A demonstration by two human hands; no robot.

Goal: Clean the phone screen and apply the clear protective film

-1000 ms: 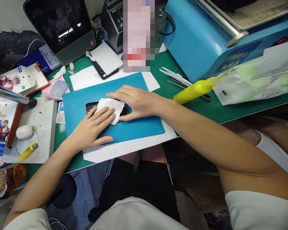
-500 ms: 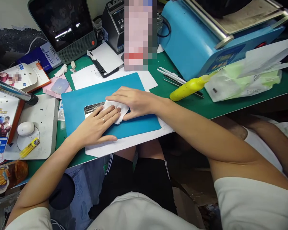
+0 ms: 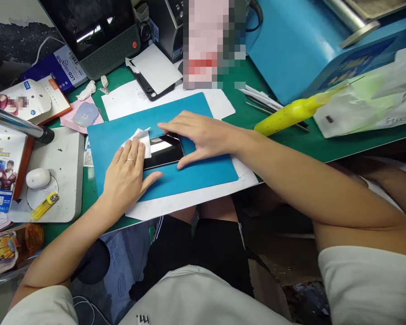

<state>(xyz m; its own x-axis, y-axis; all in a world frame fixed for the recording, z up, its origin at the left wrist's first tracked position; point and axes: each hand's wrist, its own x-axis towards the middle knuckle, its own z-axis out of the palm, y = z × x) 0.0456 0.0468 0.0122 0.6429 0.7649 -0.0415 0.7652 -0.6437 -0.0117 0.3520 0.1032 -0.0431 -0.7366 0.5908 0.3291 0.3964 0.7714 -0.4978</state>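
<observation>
A smartphone [image 3: 167,152] lies on a blue mat [image 3: 209,169], its glossy black screen facing up and reflecting a bright light. My left hand [image 3: 126,169] covers the phone's left end. Its fingers are together and hold a crumpled white tissue [image 3: 144,137] pressed beneath them, while the thumb sticks out to the side. My right hand [image 3: 201,137] curves around the phone's right end, with fingertips at the far edge and the thumb at the near corner. A strip of mat shows between this palm and the phone.
Paper sheets [image 3: 219,101] stick out from under the mat. At the right are a yellow bottle [image 3: 284,117], a tissue pack [image 3: 365,113] and a blue machine [image 3: 291,49]. Boxes [image 3: 6,176], a grey plate [image 3: 64,176] and a metal rod [image 3: 16,122] stand at the left.
My left hand has slid left along the phone with the tissue, uncovering the dark screen. My right hand has come off the tissue and now spreads wider around the phone's right end.
</observation>
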